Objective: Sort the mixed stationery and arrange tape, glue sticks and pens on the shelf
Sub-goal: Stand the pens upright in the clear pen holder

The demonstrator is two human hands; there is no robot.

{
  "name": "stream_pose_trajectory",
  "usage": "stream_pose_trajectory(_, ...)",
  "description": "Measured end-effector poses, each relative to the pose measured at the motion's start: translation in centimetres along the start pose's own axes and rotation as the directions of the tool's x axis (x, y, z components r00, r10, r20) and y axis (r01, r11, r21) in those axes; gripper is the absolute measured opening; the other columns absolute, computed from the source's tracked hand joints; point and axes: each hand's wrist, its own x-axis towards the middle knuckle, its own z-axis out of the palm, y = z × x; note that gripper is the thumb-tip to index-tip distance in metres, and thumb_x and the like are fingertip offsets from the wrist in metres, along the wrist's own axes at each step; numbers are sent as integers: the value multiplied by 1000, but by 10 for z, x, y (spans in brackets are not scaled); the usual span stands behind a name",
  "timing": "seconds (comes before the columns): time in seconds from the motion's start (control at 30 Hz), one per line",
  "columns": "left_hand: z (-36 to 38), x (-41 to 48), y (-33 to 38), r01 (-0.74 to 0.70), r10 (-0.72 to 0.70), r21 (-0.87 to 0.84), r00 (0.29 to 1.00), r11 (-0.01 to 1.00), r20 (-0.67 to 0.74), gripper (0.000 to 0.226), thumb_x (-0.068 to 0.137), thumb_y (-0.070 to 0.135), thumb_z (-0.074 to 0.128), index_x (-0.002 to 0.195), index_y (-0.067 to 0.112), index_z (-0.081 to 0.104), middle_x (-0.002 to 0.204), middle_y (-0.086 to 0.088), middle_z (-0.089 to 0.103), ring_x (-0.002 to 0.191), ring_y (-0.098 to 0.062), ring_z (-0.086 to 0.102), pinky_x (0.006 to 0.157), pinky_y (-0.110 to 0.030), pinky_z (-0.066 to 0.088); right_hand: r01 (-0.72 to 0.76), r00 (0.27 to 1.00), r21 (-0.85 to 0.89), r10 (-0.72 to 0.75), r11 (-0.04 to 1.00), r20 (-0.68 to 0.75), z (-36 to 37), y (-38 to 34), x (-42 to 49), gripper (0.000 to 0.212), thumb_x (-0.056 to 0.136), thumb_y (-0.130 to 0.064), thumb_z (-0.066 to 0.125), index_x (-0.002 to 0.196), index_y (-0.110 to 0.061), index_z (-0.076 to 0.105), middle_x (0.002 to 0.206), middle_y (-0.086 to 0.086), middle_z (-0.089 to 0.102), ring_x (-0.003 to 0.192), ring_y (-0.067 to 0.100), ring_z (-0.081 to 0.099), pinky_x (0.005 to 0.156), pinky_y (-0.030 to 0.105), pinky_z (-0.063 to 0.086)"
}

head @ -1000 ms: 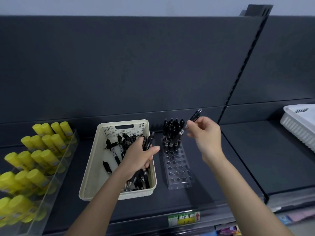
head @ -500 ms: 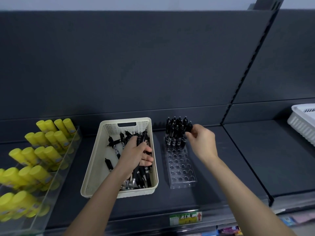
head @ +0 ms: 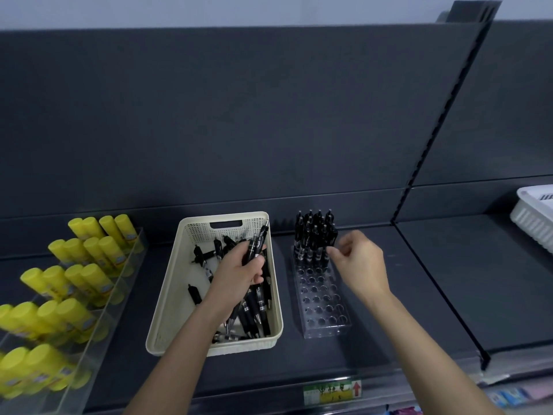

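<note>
Your left hand point(head: 239, 274): grip wrapped round pen bundle point(head: 256, 242), long axes slanting up-right, above basket point(head: 167, 295). Your right hand point(head: 360, 265): grip loose, empty, just right of standing pens point(head: 314, 232) in clear holder point(head: 324, 313). Holder's empty front rows lie right of bundle; right hand nearer. Glue sticks point(head: 89, 253) far left.

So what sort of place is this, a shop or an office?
Probably a stationery shop: dark retail shelving with a price label on its front edge, yellow glue sticks ranked in a clear tiered display, and black pens standing in a clear pen holder.
</note>
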Motion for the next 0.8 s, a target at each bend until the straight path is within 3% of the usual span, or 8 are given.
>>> stream_pose_trajectory(0.13, 4, -1, 7, -62, 61, 6, 997, 998, 37, 11, 94, 3, 52, 100, 6, 61, 82, -5, 60, 67, -2, 63, 63, -14, 50, 35, 998, 131, -41, 991, 44, -1, -18, -12, 12, 85, -18, 67, 75, -14, 61, 72, -8, 62, 69, 8, 57, 60, 13, 41)
stream_pose_trajectory(0.3, 17, -3, 14, -89, 95, -90, 993, 992, 65, 23, 91, 2, 58, 111, 12, 58, 88, -5, 69, 75, -15, 71, 67, -23, 55, -55, 953, 427, -80, 902, 292, 6, -48, -15, 15, 84, -17, 69, 71, -12, 62, 68, -2, 62, 61, 9, 56, 62, 28, 52)
stream_pose_trajectory(0.37, 19, -4, 15, -103, 111, -109, 992, 989, 68, 21, 92, 3, 57, 108, 15, 58, 89, -5, 70, 78, -17, 71, 69, -24, 56, -113, 951, 514, -58, 851, 305, 8, -54, -16, 23, 85, -12, 67, 66, -9, 55, 67, 6, 58, 63, 12, 57, 56, 23, 52)
stream_pose_trajectory(0.5, 14, 0, 7, -190, 191, 85, 981, 978, -13, 23, 94, 19, 55, 116, 24, 59, 104, 5, 69, 97, -8, 66, 85, -27, 52, -147, 968, 636, -22, 757, 250, 7, -57, -18, 17, 87, -6, 64, 76, 3, 54, 70, 10, 59, 70, 15, 66, 62, 25, 55)
stream_pose_trajectory(0.6, 6, -1, 0, -148, 164, 185, 983, 972, -76, 37, 97, 31, 47, 133, 28, 50, 98, 10, 66, 83, 0, 64, 75, -19, 51, -81, 992, 628, 3, 774, 125, -3, -57, -13, 19, 88, -6, 62, 78, 7, 53, 72, 14, 63, 69, 23, 66, 71, 42, 58)
stream_pose_trajectory(0.67, 4, -5, -3, -137, 170, 281, 980, 950, -99, 38, 99, 33, 42, 137, 30, 44, 100, 8, 65, 78, 0, 61, 67, -12, 42, -1, 999, 531, -27, 848, 45, -10, -54, -9, 16, 87, -10, 63, 77, 1, 56, 74, 12, 66, 71, 25, 68, 75, 48, 57)
stream_pose_trajectory(0.73, 4, -9, -7, -136, 184, 330, 976, 934, -116, 39, 100, 34, 37, 138, 23, 44, 106, 1, 65, 83, -7, 59, 69, -14, 40, 80, 996, 415, -89, 906, 2, -14, -51, -7, 10, 86, -15, 64, 80, -7, 62, 76, 6, 69, 76, 24, 68, 76, 45, 56)
stream_pose_trajectory(0.8, 6, -10, -12, -96, 141, 301, 981, 949, -133, 32, 102, 30, 33, 123, 12, 50, 101, -1, 62, 75, -9, 56, 64, -12, 40, 138, 990, 314, -135, 939, -31, -15, -50, -8, 8, 87, -16, 63, 83, -9, 63, 76, 1, 68, 75, 18, 65, 73, 33, 53)
